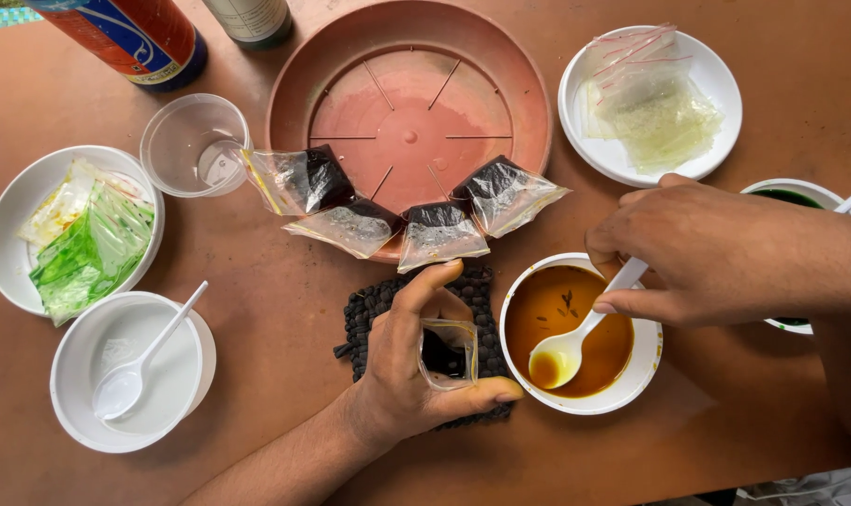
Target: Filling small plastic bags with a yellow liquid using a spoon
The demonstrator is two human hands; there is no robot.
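My left hand [416,365] holds a small clear zip bag [447,353] open and upright over a black knitted mat [379,309]; dark contents show inside the bag. My right hand [716,253] grips a white plastic spoon [575,342] whose bowl carries brown liquid and dips into a white bowl of brown liquid [646,370] just right of the bag. Several filled bags with dark contents [440,230] lean on the front rim of a round terracotta-coloured tray [529,103].
A white plate with empty clear bags [716,141] sits at the back right, with a bowl of green liquid [791,195] behind my right hand. At left are a bowl with green-stained bags [8,225], a bowl with a spoon [172,412], a clear cup [196,145] and two bottles [126,37].
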